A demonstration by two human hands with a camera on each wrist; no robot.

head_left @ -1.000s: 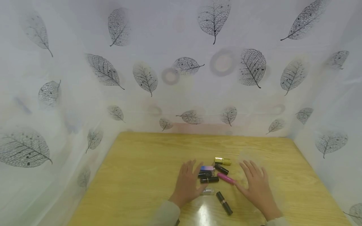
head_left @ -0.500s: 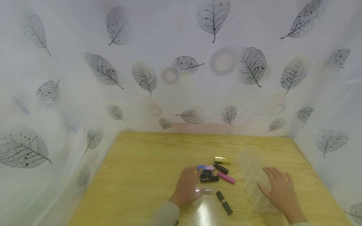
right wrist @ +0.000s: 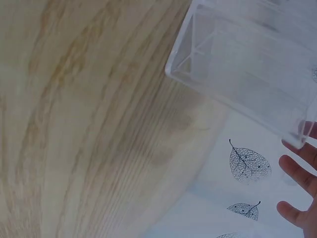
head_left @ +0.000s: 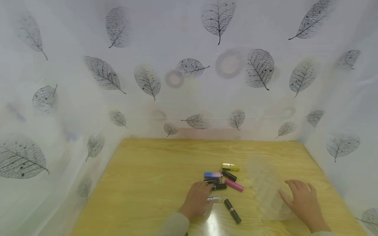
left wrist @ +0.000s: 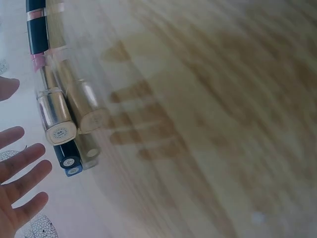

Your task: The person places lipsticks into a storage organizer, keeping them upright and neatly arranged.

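My left hand [head_left: 196, 200] hovers over or beside several lipstick tubes, its fingers spread and gripping nothing in the left wrist view. Nearest to it are a clear-and-silver tube [head_left: 215, 199] and a black tube [head_left: 220, 186]. A shiny silver tube [left wrist: 55, 116] shows beyond the fingertips [left wrist: 37, 150]. A blue-purple tube [head_left: 211, 175], a pink tube [head_left: 234, 185] and a gold tube [head_left: 231, 167] lie farther back. My right hand [head_left: 303, 201] is at the right edge of a transparent divided organizer [head_left: 265, 188], fingers extended; whether they touch it I cannot tell.
Another black tube [head_left: 229, 175] lies behind the pink one, and a black tube with a band [head_left: 232, 211] lies nearer me. Everything is on a wooden table [head_left: 141, 183]. A leaf-printed white sheet [head_left: 189, 95] surrounds its back and sides.
My right hand has moved right, from beside the pink tube to the organizer's right side. The left hand has lowered slightly toward me. The tubes keep their places.
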